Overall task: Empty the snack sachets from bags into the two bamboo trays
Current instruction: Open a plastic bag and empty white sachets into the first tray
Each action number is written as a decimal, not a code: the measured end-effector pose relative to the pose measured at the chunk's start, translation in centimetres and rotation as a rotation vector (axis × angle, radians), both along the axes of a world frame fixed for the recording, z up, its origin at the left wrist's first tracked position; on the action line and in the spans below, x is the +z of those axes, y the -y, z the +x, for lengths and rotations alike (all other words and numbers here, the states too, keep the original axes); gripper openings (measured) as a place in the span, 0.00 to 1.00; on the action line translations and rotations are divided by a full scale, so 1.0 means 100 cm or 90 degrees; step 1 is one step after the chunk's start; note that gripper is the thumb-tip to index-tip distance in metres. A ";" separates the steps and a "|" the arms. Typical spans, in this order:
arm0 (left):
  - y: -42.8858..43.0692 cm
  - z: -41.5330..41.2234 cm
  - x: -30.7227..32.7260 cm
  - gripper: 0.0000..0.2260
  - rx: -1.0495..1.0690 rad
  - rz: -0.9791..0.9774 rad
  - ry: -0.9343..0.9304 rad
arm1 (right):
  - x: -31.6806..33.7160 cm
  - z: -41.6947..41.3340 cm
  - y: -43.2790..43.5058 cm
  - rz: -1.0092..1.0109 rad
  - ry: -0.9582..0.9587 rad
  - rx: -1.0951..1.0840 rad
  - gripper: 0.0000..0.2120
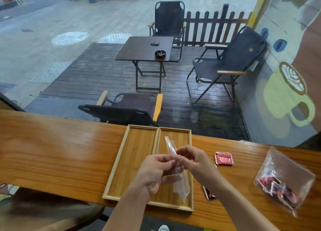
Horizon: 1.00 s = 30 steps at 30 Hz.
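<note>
Two bamboo trays lie side by side on the wooden counter, the left tray point(132, 154) and the right tray point(184, 135), with no sachets in them. Above the right tray, my left hand point(152, 171) and my right hand point(194, 159) both pinch a clear plastic bag point(180, 183) that looks empty and hangs edge-on. One red sachet point(223, 158) lies on the counter right of the trays. Another red sachet point(209, 194) shows partly under my right forearm. A second clear bag point(284, 178) with several red sachets inside rests at the far right.
The wooden counter point(60, 152) runs along a large window. Bare counter stretches left of the trays. Outside are a deck, a folding table and chairs. A stool seat point(43, 211) sits below the counter at lower left.
</note>
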<state>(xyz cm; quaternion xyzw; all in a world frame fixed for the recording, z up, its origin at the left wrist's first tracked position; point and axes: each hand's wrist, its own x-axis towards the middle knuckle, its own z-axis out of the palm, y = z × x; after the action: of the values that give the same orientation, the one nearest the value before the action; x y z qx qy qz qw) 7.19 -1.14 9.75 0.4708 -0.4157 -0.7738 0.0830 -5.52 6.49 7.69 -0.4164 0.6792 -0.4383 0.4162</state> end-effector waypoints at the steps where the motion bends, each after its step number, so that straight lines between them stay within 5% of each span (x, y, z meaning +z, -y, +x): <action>1: 0.000 -0.001 0.000 0.06 0.012 0.004 0.002 | 0.000 0.000 -0.002 0.001 0.006 0.001 0.04; 17: -0.022 -0.020 -0.004 0.04 0.037 -0.080 0.001 | 0.008 -0.010 -0.024 -0.018 0.025 0.002 0.08; 30: -0.031 -0.027 -0.007 0.14 0.041 -0.086 -0.047 | 0.015 -0.019 -0.026 0.016 0.007 0.029 0.06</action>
<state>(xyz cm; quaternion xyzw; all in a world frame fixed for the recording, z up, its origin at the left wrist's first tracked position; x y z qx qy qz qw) 4.46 1.97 9.03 0.4480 -0.4485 -0.7578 0.1548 -7.45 9.08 9.14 -0.4238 0.6727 -0.4225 0.4352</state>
